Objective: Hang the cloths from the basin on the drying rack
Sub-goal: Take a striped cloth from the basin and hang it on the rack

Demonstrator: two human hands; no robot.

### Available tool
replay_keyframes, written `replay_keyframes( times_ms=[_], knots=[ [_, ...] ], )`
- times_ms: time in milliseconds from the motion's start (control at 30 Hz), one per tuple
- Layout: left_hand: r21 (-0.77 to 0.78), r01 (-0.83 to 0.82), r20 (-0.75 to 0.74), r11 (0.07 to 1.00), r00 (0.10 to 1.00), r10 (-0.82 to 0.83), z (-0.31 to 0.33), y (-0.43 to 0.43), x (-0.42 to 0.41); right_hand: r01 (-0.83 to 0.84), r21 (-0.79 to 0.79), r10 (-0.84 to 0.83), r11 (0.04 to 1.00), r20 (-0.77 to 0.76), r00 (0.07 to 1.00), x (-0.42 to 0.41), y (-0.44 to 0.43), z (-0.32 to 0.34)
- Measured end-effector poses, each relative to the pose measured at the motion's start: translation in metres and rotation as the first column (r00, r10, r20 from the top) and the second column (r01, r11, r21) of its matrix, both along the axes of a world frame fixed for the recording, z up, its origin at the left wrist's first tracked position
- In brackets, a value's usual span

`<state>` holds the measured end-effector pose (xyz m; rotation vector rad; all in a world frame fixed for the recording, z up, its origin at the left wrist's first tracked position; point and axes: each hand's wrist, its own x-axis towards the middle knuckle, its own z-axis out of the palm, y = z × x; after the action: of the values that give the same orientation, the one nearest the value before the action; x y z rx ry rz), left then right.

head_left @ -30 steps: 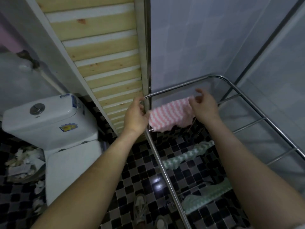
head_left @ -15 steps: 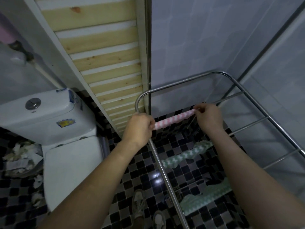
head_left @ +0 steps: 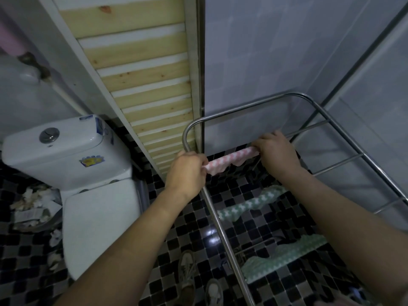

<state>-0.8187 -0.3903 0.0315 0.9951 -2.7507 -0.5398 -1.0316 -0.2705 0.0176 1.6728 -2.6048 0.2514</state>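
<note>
A pink-and-white zigzag cloth lies stretched over a bar of the steel drying rack. My left hand grips its left end, right by the rack's near side rail. My right hand holds its right end, fingers curled over the cloth and bar. Two green-and-white cloths hang on lower bars: one in the middle, one nearer to me. The basin is out of view.
A white toilet stands at the left, with a bin of used paper beside it. A slatted wooden panel leans against the tiled wall. The floor is black-and-grey mosaic; my shoes show below.
The pink cloth, held up and spread a second ago, has come down onto the bar and folded over it. Both hands have lowered with it and still hold its ends.
</note>
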Motion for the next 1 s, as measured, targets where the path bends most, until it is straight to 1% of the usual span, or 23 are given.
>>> replay_keyframes(
  times_ms=[100, 167, 233, 300, 333, 400, 467, 500, 533, 567, 633, 700, 767, 800, 867, 1000],
  knots=[
    [0.019, -0.031, -0.004, 0.999, 1.000, 0.031, 0.003, 0.004, -0.001, -0.020, 0.035, 0.021, 0.999, -0.022, 1.000, -0.003, -0.001, -0.002],
    [0.029, -0.036, 0.004, 0.999, 0.999, 0.036, 0.004, 0.005, -0.001, -0.065, 0.071, 0.067, 0.995, -0.027, 0.997, -0.007, 0.001, -0.003],
    [0.030, -0.035, 0.008, 0.999, 0.999, 0.035, 0.005, 0.006, 0.001, -0.109, 0.085, 0.110, 0.990, -0.011, 0.994, -0.010, 0.001, 0.000],
    [0.027, -0.017, -0.027, 0.999, 0.999, 0.018, 0.007, 0.009, 0.004, -0.114, 0.083, 0.112, 0.990, 0.030, 0.993, -0.008, 0.003, 0.004],
    [0.039, 0.007, -0.057, 0.999, 0.998, -0.005, 0.007, 0.013, 0.007, -0.095, 0.077, 0.088, 0.993, 0.087, 0.992, -0.005, 0.006, 0.010],
    [0.117, 0.068, -0.114, 0.991, 0.992, -0.054, 0.010, 0.024, 0.014, -0.065, 0.060, 0.046, 0.996, 0.274, 0.961, 0.004, 0.012, 0.024],
    [0.215, 0.132, -0.127, 0.968, 0.986, -0.106, 0.012, 0.040, 0.024, -0.117, 0.164, 0.024, 0.980, 0.486, 0.874, 0.014, 0.023, 0.041],
    [0.248, 0.159, -0.112, 0.956, 0.985, -0.135, 0.011, 0.048, 0.029, -0.166, 0.231, 0.009, 0.959, 0.558, 0.830, 0.021, 0.031, 0.048],
    [0.271, 0.179, -0.092, 0.946, 0.983, -0.160, 0.011, 0.056, 0.034, -0.218, 0.288, 0.007, 0.933, 0.589, 0.808, 0.028, 0.039, 0.053],
    [0.281, 0.192, -0.076, 0.940, 0.981, -0.177, 0.009, 0.064, 0.038, -0.264, 0.338, 0.024, 0.903, 0.575, 0.818, 0.034, 0.045, 0.053],
    [0.278, 0.191, -0.062, 0.941, 0.982, -0.181, 0.006, 0.076, 0.043, -0.313, 0.402, 0.087, 0.860, 0.489, 0.868, 0.044, 0.056, 0.048],
    [0.254, 0.159, -0.062, 0.954, 0.987, -0.148, 0.004, 0.083, 0.044, -0.303, 0.405, 0.139, 0.863, 0.387, 0.911, 0.049, 0.060, 0.038],
    [0.207, 0.132, -0.068, 0.970, 0.990, -0.120, 0.003, 0.089, 0.042, -0.285, 0.395, 0.200, 0.873, 0.243, 0.949, 0.051, 0.064, 0.028],
    [0.186, 0.121, -0.067, 0.975, 0.992, -0.111, 0.003, 0.092, 0.042, -0.284, 0.392, 0.228, 0.875, 0.183, 0.956, 0.052, 0.066, 0.025],
    [0.149, 0.108, -0.057, 0.983, 0.993, -0.101, 0.003, 0.098, 0.042, -0.296, 0.386, 0.273, 0.874, 0.113, 0.955, 0.054, 0.070, 0.021],
    [0.104, 0.077, -0.046, 0.992, 0.996, -0.072, 0.002, 0.107, 0.044, -0.298, 0.372, 0.298, 0.879, 0.059, 0.953, 0.064, 0.074, 0.027]
  ],
)
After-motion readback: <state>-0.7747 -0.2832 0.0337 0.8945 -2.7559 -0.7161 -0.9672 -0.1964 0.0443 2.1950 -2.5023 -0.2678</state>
